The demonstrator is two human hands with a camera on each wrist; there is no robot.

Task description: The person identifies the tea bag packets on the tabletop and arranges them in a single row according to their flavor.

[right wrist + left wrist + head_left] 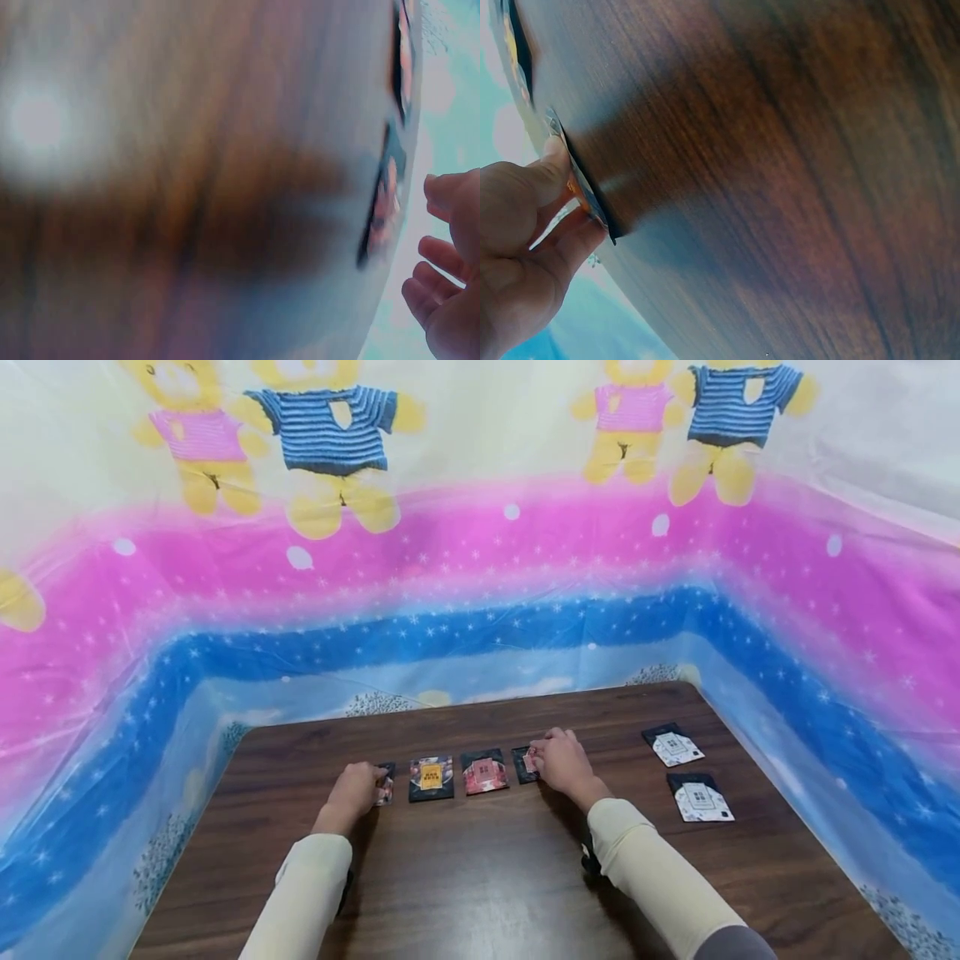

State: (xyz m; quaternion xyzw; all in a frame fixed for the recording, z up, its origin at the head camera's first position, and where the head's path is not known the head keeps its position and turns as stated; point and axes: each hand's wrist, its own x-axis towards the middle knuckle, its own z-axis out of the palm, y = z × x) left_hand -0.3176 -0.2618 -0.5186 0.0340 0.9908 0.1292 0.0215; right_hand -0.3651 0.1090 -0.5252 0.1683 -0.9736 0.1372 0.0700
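Note:
In the head view a row of small flat packets lies across the dark wood table. My left hand is at the leftmost packet, partly covering it. The left wrist view shows the thumb and fingertips gripping that packet at its edges, close over the wood. My right hand is by the row's right-end packet and overlaps it in the head view. From the right wrist, its fingers are spread and loosely bent beside the packet, with a gap between. Between the hands lie a yellow-labelled packet and a pink-labelled packet.
Two black-and-white packets, one farther back and one nearer, lie at the table's right side. A printed cloth with bears hangs behind and around the table. Light glares on the wood near the front.

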